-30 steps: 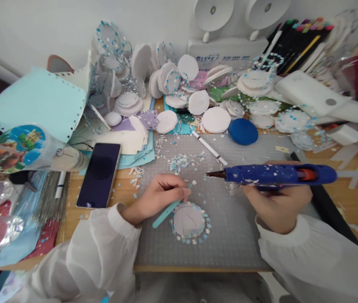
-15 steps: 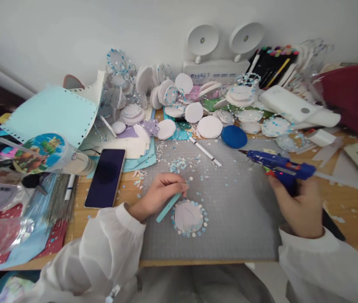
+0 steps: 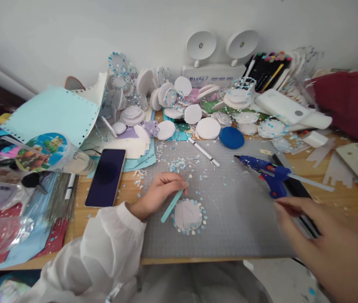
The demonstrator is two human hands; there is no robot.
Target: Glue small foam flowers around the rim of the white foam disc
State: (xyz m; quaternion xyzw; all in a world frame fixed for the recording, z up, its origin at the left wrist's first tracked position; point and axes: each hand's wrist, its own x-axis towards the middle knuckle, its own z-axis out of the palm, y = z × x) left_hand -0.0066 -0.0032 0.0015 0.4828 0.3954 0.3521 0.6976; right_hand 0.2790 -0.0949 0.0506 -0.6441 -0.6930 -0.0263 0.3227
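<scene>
My left hand (image 3: 163, 192) rests on the grey cutting mat (image 3: 229, 235), its fingers closed on a teal stick (image 3: 171, 207). Just below and right of it lies a round white disc (image 3: 188, 214) ringed with small blue and white stars. The blue glue gun (image 3: 265, 170) lies on the mat's right side, with a clear glue stick out of its back. My right hand (image 3: 327, 240), slightly blurred, is nearer the camera, apart from the gun, thumb and forefinger spread with nothing between them. Loose stars (image 3: 179, 164) are scattered above my left hand.
A phone (image 3: 106, 178) lies left of the mat, beside a lidded cup (image 3: 44, 151). White discs (image 3: 208, 128), a blue round lid (image 3: 232, 137) and a white pen (image 3: 203, 151) lie toward the back. A two-headed lamp (image 3: 201, 45) stands at the wall.
My right hand has let go of the glue gun and moved down and right, toward the camera. The gun now lies on the mat. The teal stick in my left hand has shifted slightly.
</scene>
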